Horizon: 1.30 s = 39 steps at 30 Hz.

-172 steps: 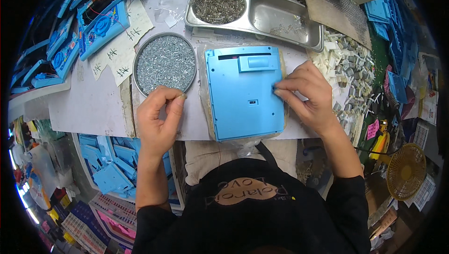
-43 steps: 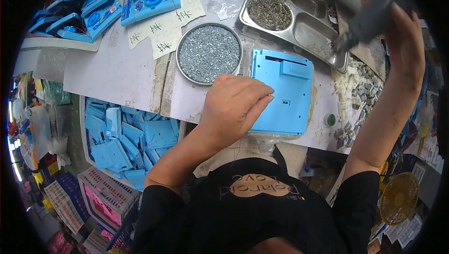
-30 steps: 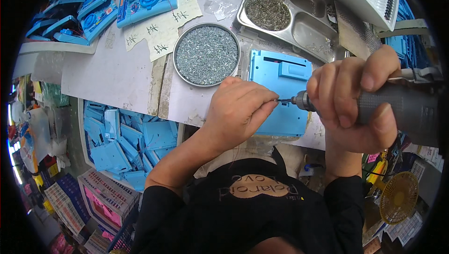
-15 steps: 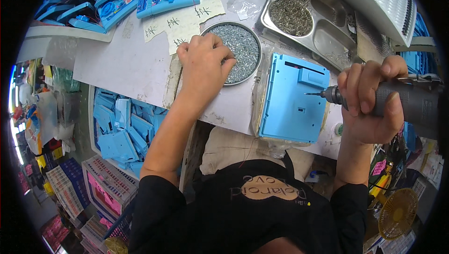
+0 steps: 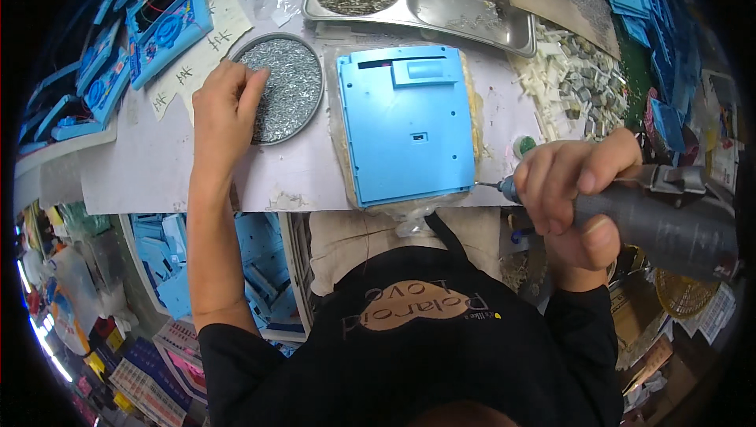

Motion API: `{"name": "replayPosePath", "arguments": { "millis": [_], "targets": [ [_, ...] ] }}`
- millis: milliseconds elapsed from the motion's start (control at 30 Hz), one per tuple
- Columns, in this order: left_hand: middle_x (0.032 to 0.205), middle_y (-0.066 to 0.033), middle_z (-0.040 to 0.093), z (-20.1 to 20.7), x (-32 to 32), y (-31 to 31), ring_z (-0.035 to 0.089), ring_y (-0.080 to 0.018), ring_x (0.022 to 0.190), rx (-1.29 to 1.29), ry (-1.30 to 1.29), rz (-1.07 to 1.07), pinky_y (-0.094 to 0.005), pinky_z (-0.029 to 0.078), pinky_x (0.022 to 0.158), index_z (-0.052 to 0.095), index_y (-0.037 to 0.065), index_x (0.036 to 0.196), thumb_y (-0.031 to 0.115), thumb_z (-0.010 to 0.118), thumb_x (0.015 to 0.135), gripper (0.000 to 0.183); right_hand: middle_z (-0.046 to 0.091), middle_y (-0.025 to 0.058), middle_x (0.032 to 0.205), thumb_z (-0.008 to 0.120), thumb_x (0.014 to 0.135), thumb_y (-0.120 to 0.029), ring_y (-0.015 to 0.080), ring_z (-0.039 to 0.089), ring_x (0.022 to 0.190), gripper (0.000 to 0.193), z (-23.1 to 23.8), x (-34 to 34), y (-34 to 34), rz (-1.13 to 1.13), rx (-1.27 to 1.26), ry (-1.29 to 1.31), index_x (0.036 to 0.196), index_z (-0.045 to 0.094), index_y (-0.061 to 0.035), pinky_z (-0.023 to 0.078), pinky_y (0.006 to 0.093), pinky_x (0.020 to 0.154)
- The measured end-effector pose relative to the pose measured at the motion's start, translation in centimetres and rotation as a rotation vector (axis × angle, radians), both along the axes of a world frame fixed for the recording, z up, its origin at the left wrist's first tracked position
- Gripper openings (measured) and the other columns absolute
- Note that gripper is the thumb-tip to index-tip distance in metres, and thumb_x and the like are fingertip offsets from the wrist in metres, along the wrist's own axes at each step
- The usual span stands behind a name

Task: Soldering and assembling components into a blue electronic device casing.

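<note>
My left hand (image 5: 227, 110) is closed at the left rim of a round metal dish (image 5: 321, 100) full of small silver screws (image 5: 285, 85). Its fingertips are hidden, so what they pinch cannot be made out. My right hand (image 5: 571, 191) is wrapped around a dark grey electric screwdriver (image 5: 654, 218), held almost level with its bit pointing left. The bit's tip shows beside the lower right corner of a flat blue plastic housing (image 5: 402, 140); whether it touches cannot be told. This housing lies on a padded, plastic-wrapped base (image 5: 476, 104) and has a slot and a raised block near its far edge.
At the back stands a steel compartment tray (image 5: 461, 2) with small metal parts. White and grey small pieces (image 5: 579, 73) are heaped at the right. Blue housings with wires (image 5: 169, 33) pile up at the far left, near a marked paper sheet (image 5: 213, 45). A bin (image 5: 295, 269) below holds blue parts.
The whole view has shifted, with the bench things now further left in the picture. My left hand has drawn back toward the dish's left rim. The screwdriver's tip has come down to the housing's near right corner.
</note>
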<state>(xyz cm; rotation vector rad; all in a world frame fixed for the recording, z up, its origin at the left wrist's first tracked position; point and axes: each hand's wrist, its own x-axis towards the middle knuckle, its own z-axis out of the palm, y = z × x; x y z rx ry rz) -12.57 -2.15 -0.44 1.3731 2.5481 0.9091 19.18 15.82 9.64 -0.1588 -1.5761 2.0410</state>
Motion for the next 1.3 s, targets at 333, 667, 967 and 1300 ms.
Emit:
{"name": "replayPosePath", "arguments": {
  "millis": [333, 667, 967, 1300],
  "targets": [
    [0.095, -0.0111, 0.07, 2.6, 5.7, 0.3, 0.066, -0.028, 0.089, 0.232, -0.095, -0.259, -0.0365, 0.052, 0.081, 0.069, 0.0, 0.086, 0.009, 0.076, 0.084, 0.012, 0.051, -0.0037, 0.059, 0.078, 0.088, -0.042, 0.014, 0.052, 0.05, 0.044, -1.5, 0.6, -1.6, -0.117, 0.034, -0.105, 0.1, 0.044, -0.0166, 0.045, 0.0323, 0.056],
    [0.127, -0.0081, 0.071, 1.9, 11.9, 3.0, 0.062, -0.0251, 0.129, 0.189, 0.012, -0.554, -0.0543, 0.04, 0.114, 0.06, 0.007, 0.087, 0.012, 0.073, 0.089, 0.014, 0.059, 0.007, 0.063, 0.076, 0.079, -0.001, 0.0236, 0.059, 0.051, 0.025, -2.7, -0.6, -0.8, 0.171, 0.276, 0.091, 0.086, 0.053, -0.0065, 0.053, 0.0371, 0.057],
    [0.128, -0.0097, 0.071, 1.7, 11.8, 2.8, 0.063, -0.0272, 0.128, 0.2, -0.047, -0.556, -0.0546, 0.038, 0.114, 0.061, 0.007, 0.089, 0.01, 0.074, 0.088, 0.014, 0.056, 0.006, 0.059, 0.071, 0.081, -0.001, 0.0222, 0.057, 0.048, 0.02, -2.6, -4.1, 0.5, 0.172, 0.315, 0.134, 0.082, 0.052, -0.0068, 0.05, 0.0343, 0.051],
    [0.131, -0.0078, 0.07, 1.7, 11.6, 2.8, 0.061, -0.0254, 0.13, 0.17, -0.096, -0.543, -0.0536, 0.036, 0.116, 0.062, 0.007, 0.092, 0.012, 0.073, 0.09, 0.012, 0.054, 0.0012, 0.056, 0.075, 0.086, -0.025, 0.0175, 0.054, 0.046, 0.032, -1.9, -5.9, 3.5, 0.127, 0.242, 0.093, 0.08, 0.046, -0.014, 0.051, 0.0352, 0.057]
  ]
}}
